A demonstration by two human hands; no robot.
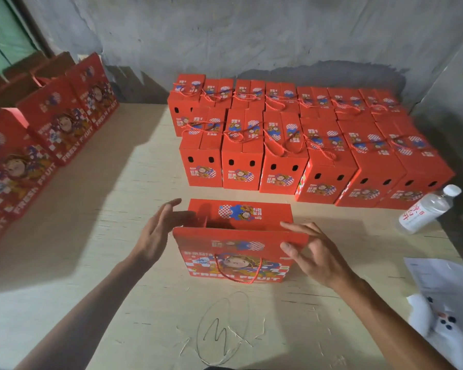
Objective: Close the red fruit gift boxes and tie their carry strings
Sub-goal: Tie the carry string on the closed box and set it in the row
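A red fruit gift box (238, 252) stands on the table in front of me, its top partly open with a dark gap between the flaps. Its red carry string (239, 275) hangs in a loop down the near face. My left hand (158, 231) is at the box's left top corner, fingers straight and spread, close to or just touching the flap. My right hand (313, 249) is at the right top corner, fingers loosely extended over the near flap's edge, thumb against the front face.
Several closed red boxes with tied strings (305, 145) stand in rows at the back. More red boxes (46, 134) line the left edge. A water bottle (428, 209) lies at right, papers (444, 287) near the right edge. The plywood table (118, 263) is bare around the front box.
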